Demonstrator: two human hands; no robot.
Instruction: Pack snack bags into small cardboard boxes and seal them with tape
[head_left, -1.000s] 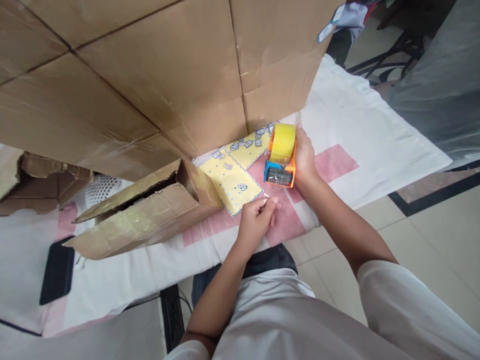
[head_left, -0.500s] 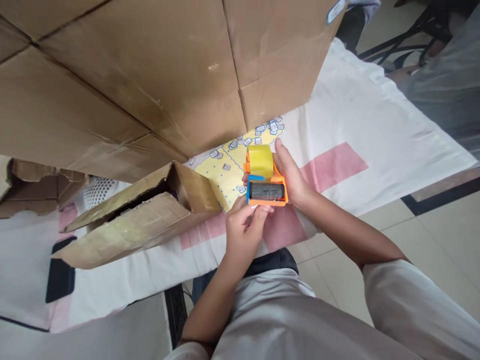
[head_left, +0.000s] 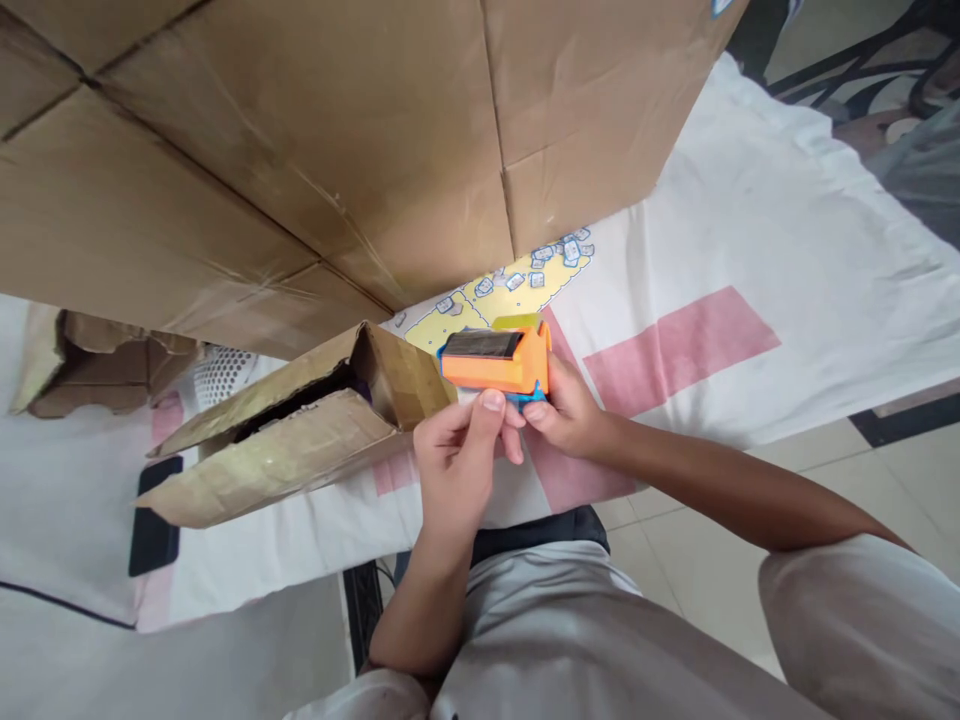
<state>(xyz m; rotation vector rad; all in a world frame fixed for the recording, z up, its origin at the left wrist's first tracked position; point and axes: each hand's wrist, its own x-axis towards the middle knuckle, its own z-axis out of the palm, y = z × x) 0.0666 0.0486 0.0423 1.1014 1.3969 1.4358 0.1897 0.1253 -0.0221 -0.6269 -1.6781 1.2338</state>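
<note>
A tape dispenser with an orange body, blue parts and a dark roller is held above the table, tilted so its orange side faces me. Part of a yellow tape roll shows behind it. My right hand grips the dispenser's right end, its thumb near the blue part and its other fingers mostly hidden. My left hand is closed, thumb and fingers pinching at the dispenser's lower edge. Whether a tape end lies between those fingertips I cannot make out.
A large cardboard box stands at the back. A smaller open carton lies on the left, beside a black phone-like slab. A yellow printed sheet lies on the white and pink cloth. Another person's clothing shows far right.
The dispenser has been turned in my hands, so the yellow roll now sits mostly behind the orange body. My right hand has shifted lower around its end. The view has swung slightly left.
</note>
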